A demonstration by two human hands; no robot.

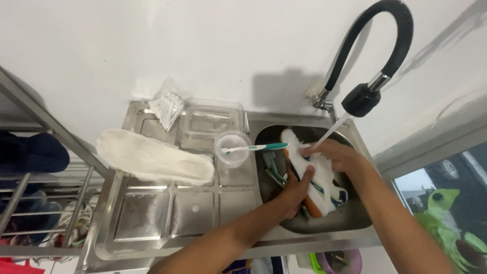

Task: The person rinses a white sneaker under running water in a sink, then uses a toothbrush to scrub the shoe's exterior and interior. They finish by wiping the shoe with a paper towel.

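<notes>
Left hand (296, 190): fingers wrapped around the near side of the shoe, gripping it.
Right hand (332, 155): laid over the top of the shoe, fingers curled on it under the water.
Shoe (317, 177): white with teal and orange trim, held tilted in the sink basin, toe toward the wall.
Tap (362, 99): black bent hose with black head, thin stream running onto the shoe.
Sink (167, 223): steel, basin to the right, ribbed drainer to the left.
Insole (152, 158): white, flat on the drainer.
Cup (232, 149): clear, small, just beside the basin.
Toothbrush (256, 147): white and teal, resting across the cup rim.
Tub (210, 119): clear, behind the cup.
</notes>
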